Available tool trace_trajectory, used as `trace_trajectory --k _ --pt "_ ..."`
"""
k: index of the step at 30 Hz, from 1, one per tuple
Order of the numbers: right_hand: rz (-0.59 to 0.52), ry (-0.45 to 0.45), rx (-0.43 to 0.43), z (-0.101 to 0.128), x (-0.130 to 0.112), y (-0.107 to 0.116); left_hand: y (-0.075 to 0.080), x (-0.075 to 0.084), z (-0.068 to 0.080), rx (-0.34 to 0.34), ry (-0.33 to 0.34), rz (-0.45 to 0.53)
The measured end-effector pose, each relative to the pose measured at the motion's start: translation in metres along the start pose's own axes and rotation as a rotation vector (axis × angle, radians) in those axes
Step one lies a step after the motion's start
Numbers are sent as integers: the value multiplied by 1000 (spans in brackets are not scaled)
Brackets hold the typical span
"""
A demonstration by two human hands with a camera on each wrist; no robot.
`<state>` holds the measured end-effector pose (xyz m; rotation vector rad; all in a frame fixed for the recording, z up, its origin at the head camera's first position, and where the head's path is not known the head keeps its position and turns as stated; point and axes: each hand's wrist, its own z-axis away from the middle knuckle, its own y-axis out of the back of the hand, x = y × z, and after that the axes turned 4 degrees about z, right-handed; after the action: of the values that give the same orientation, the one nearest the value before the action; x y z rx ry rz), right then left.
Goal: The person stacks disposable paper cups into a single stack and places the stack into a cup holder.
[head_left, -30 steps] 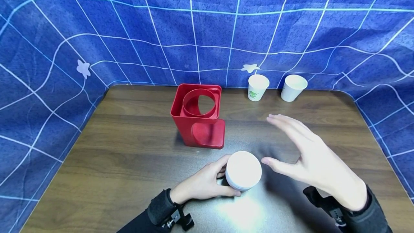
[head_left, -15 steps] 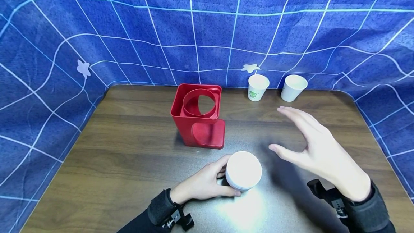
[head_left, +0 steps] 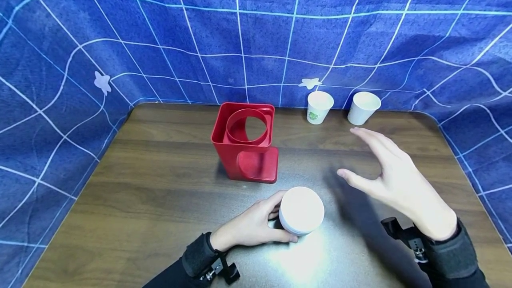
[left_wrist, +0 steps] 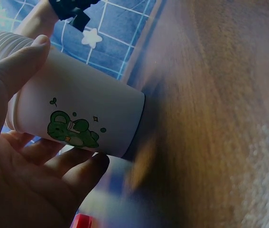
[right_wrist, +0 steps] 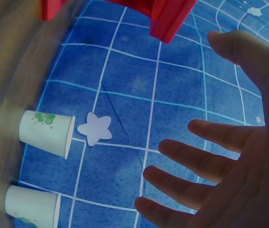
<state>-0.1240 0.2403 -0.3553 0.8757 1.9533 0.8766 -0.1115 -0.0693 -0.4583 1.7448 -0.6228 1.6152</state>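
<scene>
My left hand [head_left: 256, 223] holds a stack of white paper cups [left_wrist: 82, 95], thumb on one side and fingers on the other. In the left wrist view the stacked rims are at the upper end, a green cartoon animal is printed on the side, and the narrow base is close to the tabletop. From above, the stack shows as a pale disc. My right hand [head_left: 394, 181] hovers over the right of the table, fingers apart, nothing in it. Beyond it stand two single paper cups, one with a green print [head_left: 318, 109] and one plain-looking [head_left: 363, 109].
A red square-topped stand [head_left: 242, 159] with a round ring inside and a flat foot is left of centre at the back. The wooden table [head_left: 160, 217] ends at a blue gridded cloth [head_left: 192, 34] with star shapes.
My right hand has drawn away from the cup stack, moving right and slightly back. The left hand and its stack have stayed in place.
</scene>
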Motion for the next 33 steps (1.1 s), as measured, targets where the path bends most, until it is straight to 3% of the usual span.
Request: trace_trajectory --k 17,33 --pt "-31 -41 23 -15 25 -3 1 1 0 -3 8 -5" --pt "-79 -174 -3 -24 44 -5 1 -1 0 1 20 3"
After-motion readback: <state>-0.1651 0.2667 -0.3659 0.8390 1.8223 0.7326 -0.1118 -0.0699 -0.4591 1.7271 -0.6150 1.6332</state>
